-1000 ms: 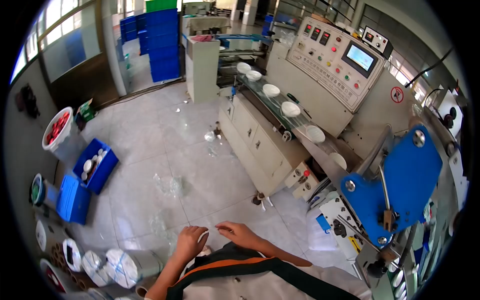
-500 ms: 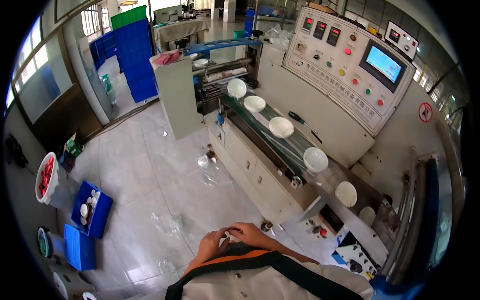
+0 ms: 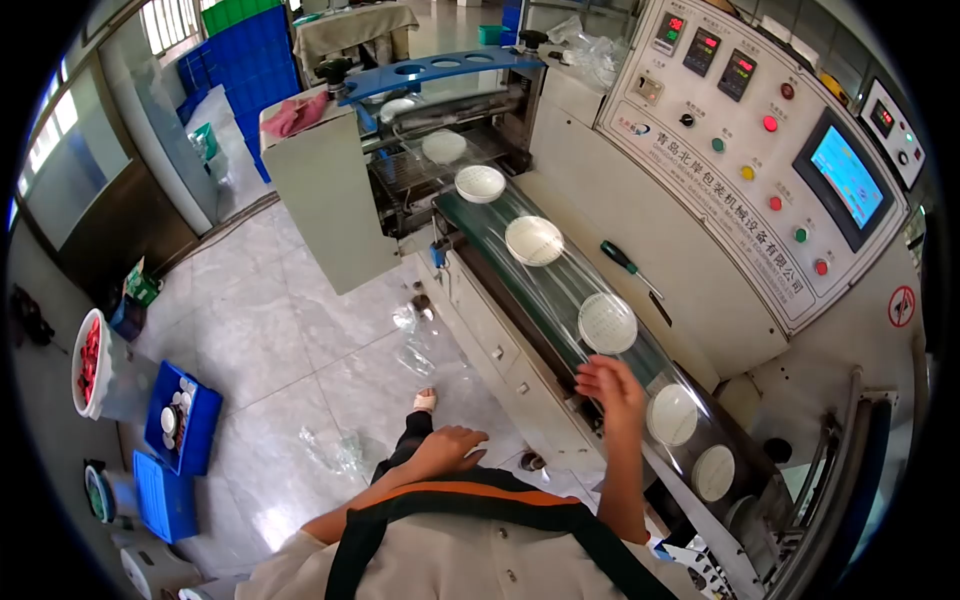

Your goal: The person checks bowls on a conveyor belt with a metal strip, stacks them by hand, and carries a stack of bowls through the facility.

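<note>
My right hand (image 3: 613, 383) is raised over the near edge of the green conveyor belt (image 3: 462, 212), empty, its fingers loosely bent and apart. Just beyond its fingertips lies a white round dish (image 3: 607, 323) under clear film; whether they touch, I cannot tell. More white dishes sit in a row along the belt: one (image 3: 534, 241) farther up, another (image 3: 672, 414) to the right of my wrist. Low in front of my body, my left hand (image 3: 450, 450) holds nothing, its fingers stretched out.
A control panel (image 3: 740, 150) with a lit screen rises behind the belt. A green-handled screwdriver (image 3: 630, 268) lies beside the belt. At floor left stand a blue crate (image 3: 205, 430) and a white bucket (image 3: 120, 375) with red items. Plastic scraps (image 3: 340, 450) litter the tiles.
My hands, together at my waist before, are now apart. The right has reached up to the belt; the left stays low. The view has moved closer to the machine, and a foot now shows below.
</note>
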Available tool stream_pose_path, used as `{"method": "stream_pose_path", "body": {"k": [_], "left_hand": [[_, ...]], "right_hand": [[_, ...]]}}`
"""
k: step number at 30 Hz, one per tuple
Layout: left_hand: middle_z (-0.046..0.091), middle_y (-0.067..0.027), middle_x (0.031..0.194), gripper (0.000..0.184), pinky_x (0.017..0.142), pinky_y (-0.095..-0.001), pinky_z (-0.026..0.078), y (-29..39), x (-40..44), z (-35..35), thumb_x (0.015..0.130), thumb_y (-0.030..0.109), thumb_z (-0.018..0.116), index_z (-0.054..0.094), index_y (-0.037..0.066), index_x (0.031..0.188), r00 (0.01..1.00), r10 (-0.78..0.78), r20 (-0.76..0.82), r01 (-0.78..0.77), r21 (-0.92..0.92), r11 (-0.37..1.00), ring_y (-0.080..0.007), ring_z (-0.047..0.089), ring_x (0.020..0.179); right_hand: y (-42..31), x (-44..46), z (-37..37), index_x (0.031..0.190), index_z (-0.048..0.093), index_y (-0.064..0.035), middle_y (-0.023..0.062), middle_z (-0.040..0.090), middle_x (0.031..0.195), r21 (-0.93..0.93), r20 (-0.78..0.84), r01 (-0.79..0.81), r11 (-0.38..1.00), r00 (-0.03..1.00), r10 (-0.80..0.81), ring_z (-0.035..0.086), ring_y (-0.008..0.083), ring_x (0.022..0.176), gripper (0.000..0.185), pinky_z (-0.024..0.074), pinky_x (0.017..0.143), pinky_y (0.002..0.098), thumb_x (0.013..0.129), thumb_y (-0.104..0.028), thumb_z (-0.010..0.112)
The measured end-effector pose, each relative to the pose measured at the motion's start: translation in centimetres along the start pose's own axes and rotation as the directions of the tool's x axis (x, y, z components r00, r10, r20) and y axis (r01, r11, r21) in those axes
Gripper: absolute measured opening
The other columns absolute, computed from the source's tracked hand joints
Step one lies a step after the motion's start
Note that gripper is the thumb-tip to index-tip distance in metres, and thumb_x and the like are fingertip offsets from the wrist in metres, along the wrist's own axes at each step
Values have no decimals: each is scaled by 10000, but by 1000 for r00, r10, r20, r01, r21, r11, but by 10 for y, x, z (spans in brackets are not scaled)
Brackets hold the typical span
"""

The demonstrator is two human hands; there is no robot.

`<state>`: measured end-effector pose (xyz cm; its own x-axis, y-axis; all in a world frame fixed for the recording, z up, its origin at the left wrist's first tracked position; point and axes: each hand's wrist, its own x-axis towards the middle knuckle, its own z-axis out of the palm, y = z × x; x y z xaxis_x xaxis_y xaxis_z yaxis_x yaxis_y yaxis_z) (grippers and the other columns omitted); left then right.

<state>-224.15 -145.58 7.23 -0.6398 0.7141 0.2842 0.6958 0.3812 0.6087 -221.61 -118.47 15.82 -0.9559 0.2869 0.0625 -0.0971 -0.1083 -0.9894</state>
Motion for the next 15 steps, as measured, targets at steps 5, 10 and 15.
{"method": "stream_pose_path", "body": {"k": [5, 10, 15], "left_hand": [[619, -98, 771, 215, 645, -384, 499, -48, 62, -18, 813, 196, 664, 611, 86, 989, 980, 162, 117, -162, -9, 987, -293, 616, 722], [659, -114, 850, 229, 694, -389, 504, -112, 107, -38, 790, 156, 678, 629, 75, 998, 955, 244, 166, -230, -102, 968, -298, 634, 781], [673, -125, 854, 255, 723, -379, 508, -144, 137, -83, 790, 185, 695, 644, 75, 1013, 939, 232, 255, -218, -81, 973, -287, 649, 790]], "right_hand": [[4, 16, -15, 1161, 569, 8, 141, 646, 992, 18, -359, 5, 1000, 933, 1, 641, 195, 861, 286, 544, 761, 317, 963, -186, 501], [-37, 81, -52, 1288, 482, -23, 153, 609, 1105, -142, -619, 182, 973, 751, -231, 612, 217, 984, 391, 534, 821, 348, 958, -227, 528], [-89, 173, -191, 1406, 311, -68, 188, 551, 1208, -246, -807, 351, 904, 443, -391, 574, 262, 1091, 567, 524, 878, 381, 937, -259, 566]]}}
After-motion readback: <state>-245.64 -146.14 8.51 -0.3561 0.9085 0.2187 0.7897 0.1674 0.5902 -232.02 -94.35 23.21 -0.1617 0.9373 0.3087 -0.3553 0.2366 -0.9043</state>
